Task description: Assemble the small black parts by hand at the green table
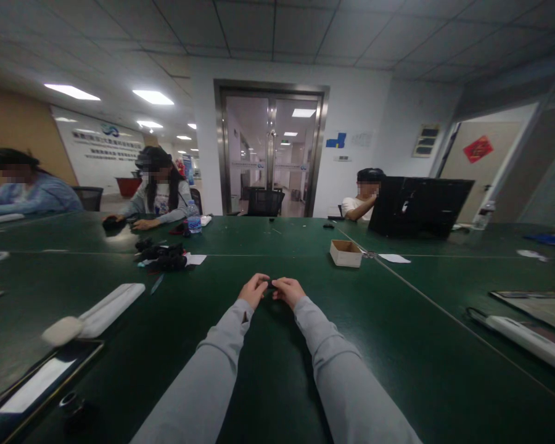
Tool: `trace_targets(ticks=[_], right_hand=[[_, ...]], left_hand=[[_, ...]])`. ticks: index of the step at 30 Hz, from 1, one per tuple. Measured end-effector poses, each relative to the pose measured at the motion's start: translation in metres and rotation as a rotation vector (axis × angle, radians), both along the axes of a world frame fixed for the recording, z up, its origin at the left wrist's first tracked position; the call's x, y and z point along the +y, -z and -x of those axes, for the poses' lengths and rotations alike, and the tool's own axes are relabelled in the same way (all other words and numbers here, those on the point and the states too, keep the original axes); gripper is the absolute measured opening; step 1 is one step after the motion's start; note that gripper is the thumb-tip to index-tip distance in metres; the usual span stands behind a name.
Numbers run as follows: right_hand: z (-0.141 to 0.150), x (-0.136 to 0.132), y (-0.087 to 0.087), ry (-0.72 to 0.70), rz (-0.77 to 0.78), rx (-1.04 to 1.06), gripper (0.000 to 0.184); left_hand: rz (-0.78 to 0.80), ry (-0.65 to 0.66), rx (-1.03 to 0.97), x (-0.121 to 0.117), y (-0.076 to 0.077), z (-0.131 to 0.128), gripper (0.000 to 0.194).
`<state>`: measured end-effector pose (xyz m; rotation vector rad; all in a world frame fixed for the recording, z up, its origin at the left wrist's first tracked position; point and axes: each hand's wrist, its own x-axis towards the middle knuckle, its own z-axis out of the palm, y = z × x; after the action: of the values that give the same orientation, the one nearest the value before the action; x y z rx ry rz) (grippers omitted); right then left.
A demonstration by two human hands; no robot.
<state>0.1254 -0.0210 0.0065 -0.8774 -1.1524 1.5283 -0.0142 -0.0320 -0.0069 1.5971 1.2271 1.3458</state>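
Observation:
Over the green table (pixel 203 345), both my arms reach forward in grey sleeves. My left hand (pixel 254 290) is closed, its thumb and fingers pinching the left side of a small black object (pixel 270 284). On the right side, my right hand (pixel 288 291) is closed on the same object with fingertips and thumb. The object is mostly hidden by the fingers and too small to name. It sits between the two hands, close to the tabletop; whether it touches the table I cannot tell.
An open cardboard box (pixel 345 254) stands to the right, near a white paper (pixel 394 258). Left lie a pile of black items (pixel 164 254), a blue pen (pixel 156 284) and a long white lamp-like thing (pixel 113 308). A water bottle (pixel 193 217), a monitor (pixel 419 206) and three seated people are beyond.

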Motion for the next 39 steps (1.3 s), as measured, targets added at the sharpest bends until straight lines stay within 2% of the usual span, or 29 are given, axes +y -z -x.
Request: trace_targets(ticks=[8, 22, 30, 39], right_hand=[[0.0002, 0.0031, 0.0026, -0.009, -0.009, -0.005, 0.012], [0.0017, 0.0008, -0.0008, 0.000, -0.001, -0.030, 0.010], [0.0023, 0.0006, -0.0021, 0.028, 0.041, -0.009, 0.010], [0.0022, 0.0011, -0.0019, 0.013, 0.023, -0.022, 0.009]], left_hand=[[-0.004, -0.015, 0.044, 0.0029, 0.0023, 0.0010, 0.023], [-0.047, -0.066, 0.159, -0.0048, -0.0029, 0.0014, 0.027], [-0.030, -0.023, 0.058, 0.0000, 0.0005, 0.0008, 0.024], [-0.034, -0.033, 0.111, -0.0017, -0.0001, 0.0006, 0.025]])
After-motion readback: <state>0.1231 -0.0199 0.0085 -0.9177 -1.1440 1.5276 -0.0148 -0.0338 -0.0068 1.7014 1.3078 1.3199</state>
